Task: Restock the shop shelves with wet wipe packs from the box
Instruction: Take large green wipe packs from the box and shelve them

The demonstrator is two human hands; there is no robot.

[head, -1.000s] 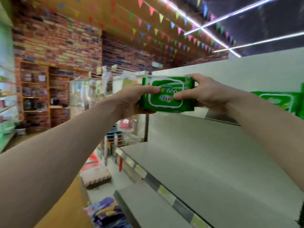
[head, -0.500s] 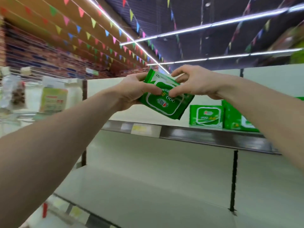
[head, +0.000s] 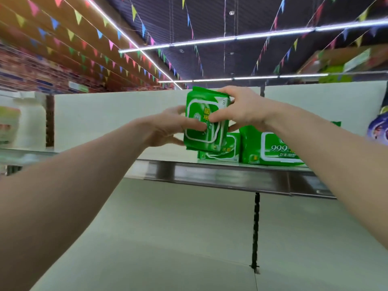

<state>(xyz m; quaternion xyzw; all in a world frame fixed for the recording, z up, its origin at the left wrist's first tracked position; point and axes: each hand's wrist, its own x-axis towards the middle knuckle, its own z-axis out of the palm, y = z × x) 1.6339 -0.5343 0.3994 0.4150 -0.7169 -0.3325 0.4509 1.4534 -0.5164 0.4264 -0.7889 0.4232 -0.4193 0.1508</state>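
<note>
1. Pack [head: 204, 120], wet wipes, green, white-outlined lid label: held on end, long side upright, in the air above the front edge of the upper shelf [head: 210, 175]; overlapping the leftmost shelved pack behind it; not yet set down.
2. Left hand [head: 168, 128]: gripping the pack's left side, fingers curled across the front face.
3. Right hand [head: 241, 108]: gripping the upper right corner, thumb on the front face, fingers over the top.
4. Shelved packs, two in view: leftmost [head: 225, 152] behind and below the held pack; second [head: 273, 149] just right of it; both on a long edge, labels forward, near the shelf's front edge.
5. Step in hand, as judged: placing at the left end of the row. Turn to match the neighbours, long edge down, label forward. Lower onto bare shelf left of the leftmost pack. Slide right until touching. Keep level with the row's front.
6. Risk, as judged: soft pouch, apt to slump or tip off the front edge if left on end. Grip lightly; avoid knocking the neighbour.
7. Surroundings: white back panel [head: 105, 118], lower shelf [head: 168, 248], bunting [head: 134, 12] overhead. Box not in view.
</note>
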